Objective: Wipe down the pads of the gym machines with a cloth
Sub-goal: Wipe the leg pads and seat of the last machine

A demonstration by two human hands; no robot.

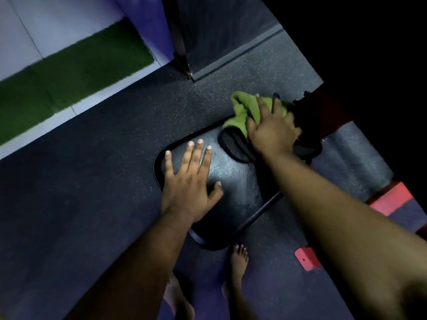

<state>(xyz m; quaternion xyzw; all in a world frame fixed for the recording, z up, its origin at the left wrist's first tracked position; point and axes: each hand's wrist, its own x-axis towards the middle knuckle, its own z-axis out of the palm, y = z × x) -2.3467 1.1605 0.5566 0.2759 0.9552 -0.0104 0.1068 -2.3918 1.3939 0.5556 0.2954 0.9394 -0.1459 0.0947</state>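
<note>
Green strip (69, 79): a band of turf-like matting crosses the upper left of the frame, bordered by pale floor.
Floor (92, 181): dark speckled rubber fills the middle of our view.
Left hand (189, 181): we see it flat on the black seat pad (238, 181) at frame centre, fingers spread wide, palm down, gripping nothing.
Seat pad: rounded, glossy, its near corner low in the frame just above a bare foot (240, 262).
Smaller pad (233, 146): a dark oval piece lies at the far edge of the seat pad, partly under the cloth.
Right hand (272, 130): right of centre, fingers splayed and pressing down on the green cloth (245, 109); it is pressed flat, not pinched.
Green cloth: bunched under that hand at the seat pad's upper right end, touching the smaller pad.
Red frame parts (390, 202): machine pieces show at the right edge and lower right.
Containers: we can make out none.
</note>
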